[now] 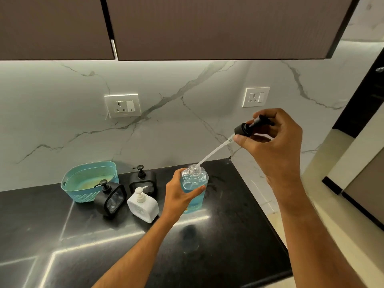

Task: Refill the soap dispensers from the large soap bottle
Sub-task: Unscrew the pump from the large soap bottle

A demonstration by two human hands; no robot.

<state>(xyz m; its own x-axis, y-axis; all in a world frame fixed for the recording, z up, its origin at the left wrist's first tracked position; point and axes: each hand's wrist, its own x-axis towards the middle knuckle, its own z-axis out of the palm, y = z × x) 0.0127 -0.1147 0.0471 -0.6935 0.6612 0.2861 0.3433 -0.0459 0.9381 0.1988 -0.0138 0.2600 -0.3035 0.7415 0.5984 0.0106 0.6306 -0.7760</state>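
The large clear soap bottle (194,185) with blue liquid stands upright on the black counter (228,225), its neck uncapped. My left hand (179,196) grips its body from the left. My right hand (272,140) holds the black pump head (249,126) up and to the right of the bottle; the pump's clear tube (212,152) slants down with its end at the bottle mouth. To the left stand three dispensers: a white one (143,205), a black one tilted (111,199) and a black one behind (143,180), all with pumps on.
A teal plastic basket (89,180) sits at the back left against the marble wall. Two wall sockets (123,104) are above the counter. Brown cabinets (207,28) hang overhead. The counter ends at the right, beside a marble side wall.
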